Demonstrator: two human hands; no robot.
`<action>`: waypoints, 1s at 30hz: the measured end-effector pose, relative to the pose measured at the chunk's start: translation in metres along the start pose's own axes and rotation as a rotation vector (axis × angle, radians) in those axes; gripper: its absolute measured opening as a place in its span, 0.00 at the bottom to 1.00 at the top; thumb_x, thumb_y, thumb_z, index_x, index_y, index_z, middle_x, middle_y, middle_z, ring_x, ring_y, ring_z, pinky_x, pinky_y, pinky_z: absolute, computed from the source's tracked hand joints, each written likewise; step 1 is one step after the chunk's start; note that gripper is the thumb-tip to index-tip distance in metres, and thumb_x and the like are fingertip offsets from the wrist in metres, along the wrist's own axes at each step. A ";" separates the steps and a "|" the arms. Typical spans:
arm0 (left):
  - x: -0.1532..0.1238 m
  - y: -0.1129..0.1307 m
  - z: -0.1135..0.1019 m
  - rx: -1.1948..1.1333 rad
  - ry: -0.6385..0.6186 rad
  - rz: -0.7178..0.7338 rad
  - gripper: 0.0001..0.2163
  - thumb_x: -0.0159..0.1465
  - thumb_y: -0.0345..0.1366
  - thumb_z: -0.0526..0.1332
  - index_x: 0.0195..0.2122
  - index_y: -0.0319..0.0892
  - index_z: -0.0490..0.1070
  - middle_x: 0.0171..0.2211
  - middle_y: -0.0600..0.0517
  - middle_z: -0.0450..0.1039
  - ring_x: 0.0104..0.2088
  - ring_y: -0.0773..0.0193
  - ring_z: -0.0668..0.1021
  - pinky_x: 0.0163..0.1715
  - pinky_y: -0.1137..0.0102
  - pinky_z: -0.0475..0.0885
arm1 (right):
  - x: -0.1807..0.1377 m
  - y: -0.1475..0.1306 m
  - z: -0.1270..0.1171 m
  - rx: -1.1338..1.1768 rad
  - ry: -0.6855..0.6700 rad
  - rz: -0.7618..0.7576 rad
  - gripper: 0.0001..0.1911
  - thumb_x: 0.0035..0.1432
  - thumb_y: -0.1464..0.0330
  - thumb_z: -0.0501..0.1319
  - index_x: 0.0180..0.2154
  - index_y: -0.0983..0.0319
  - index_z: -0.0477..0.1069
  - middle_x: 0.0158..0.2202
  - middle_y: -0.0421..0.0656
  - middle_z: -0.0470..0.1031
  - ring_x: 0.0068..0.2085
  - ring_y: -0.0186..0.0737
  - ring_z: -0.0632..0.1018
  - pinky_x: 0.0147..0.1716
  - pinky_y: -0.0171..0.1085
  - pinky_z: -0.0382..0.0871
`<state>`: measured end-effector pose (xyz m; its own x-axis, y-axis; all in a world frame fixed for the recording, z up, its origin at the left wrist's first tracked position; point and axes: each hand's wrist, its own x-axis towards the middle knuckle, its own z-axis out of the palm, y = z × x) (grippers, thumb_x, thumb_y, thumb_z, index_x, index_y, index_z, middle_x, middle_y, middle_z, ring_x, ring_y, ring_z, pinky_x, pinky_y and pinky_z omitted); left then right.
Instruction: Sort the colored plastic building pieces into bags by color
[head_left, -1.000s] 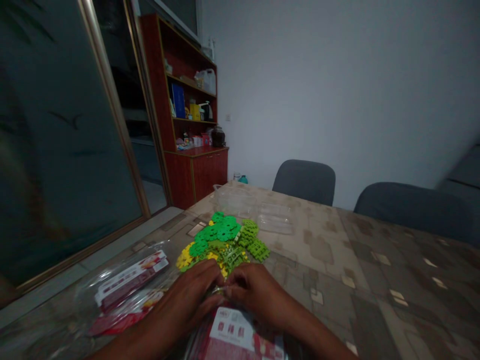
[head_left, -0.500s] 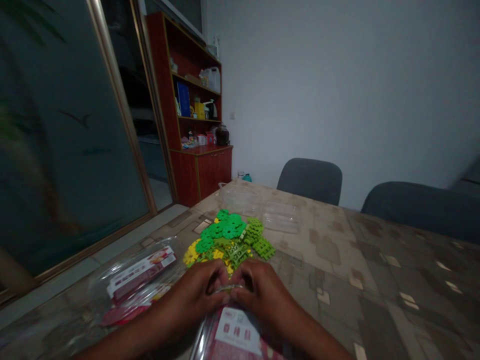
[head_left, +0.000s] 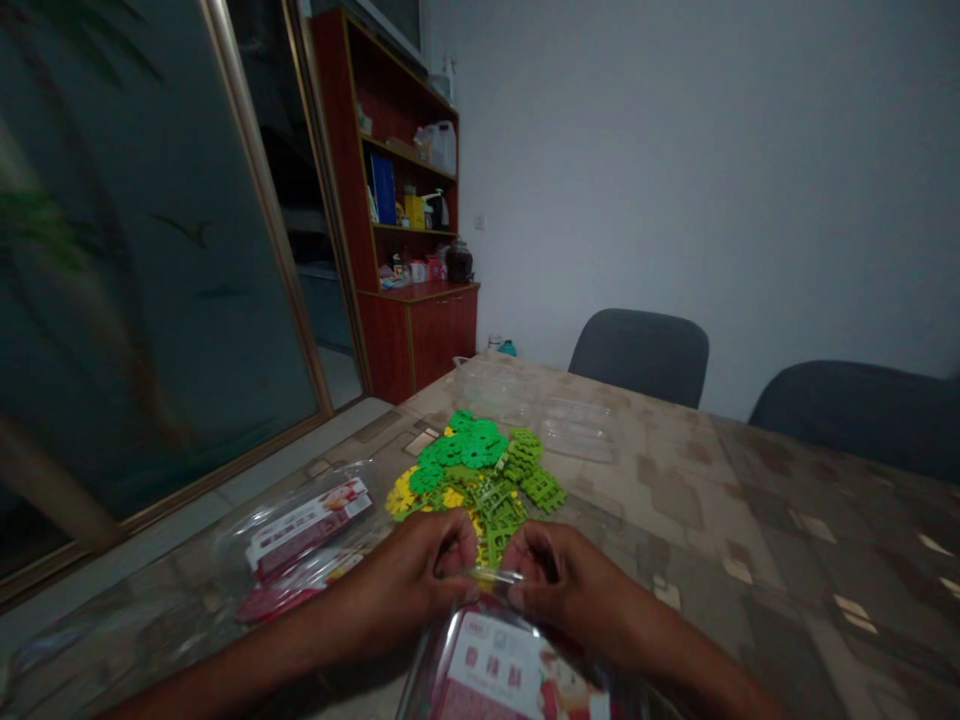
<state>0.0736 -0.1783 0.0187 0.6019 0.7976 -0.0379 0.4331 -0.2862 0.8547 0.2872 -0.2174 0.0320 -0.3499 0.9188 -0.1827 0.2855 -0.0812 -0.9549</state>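
My left hand and my right hand both pinch the top edge of a clear plastic packet with a red and white label, which lies at the near edge of the table. The fingers of each hand are closed on the packet's rim, and a short stretch of clear plastic shows between them. Just beyond my hands lies a pile of green and yellow plastic building pieces.
A second clear packet with a red label lies to the left. Clear plastic trays sit beyond the pile. The patterned table has two grey chairs behind it. A red wooden shelf cabinet stands by the glass door.
My hands have drawn slightly apart along the packet's top edge, and more of the packet's label shows. The camera has shifted a little to the left.
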 end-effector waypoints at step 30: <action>0.004 0.003 0.000 -0.108 -0.019 -0.038 0.08 0.51 0.35 0.61 0.28 0.43 0.62 0.26 0.58 0.61 0.29 0.65 0.64 0.27 0.72 0.58 | 0.008 -0.008 0.005 0.045 -0.039 0.036 0.10 0.44 0.72 0.61 0.25 0.59 0.59 0.21 0.29 0.58 0.23 0.28 0.58 0.22 0.30 0.50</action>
<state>0.0770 -0.1760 0.0207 0.5995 0.7963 -0.0808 0.3820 -0.1959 0.9032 0.2775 -0.2111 0.0371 -0.3751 0.8991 -0.2257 0.2588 -0.1323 -0.9568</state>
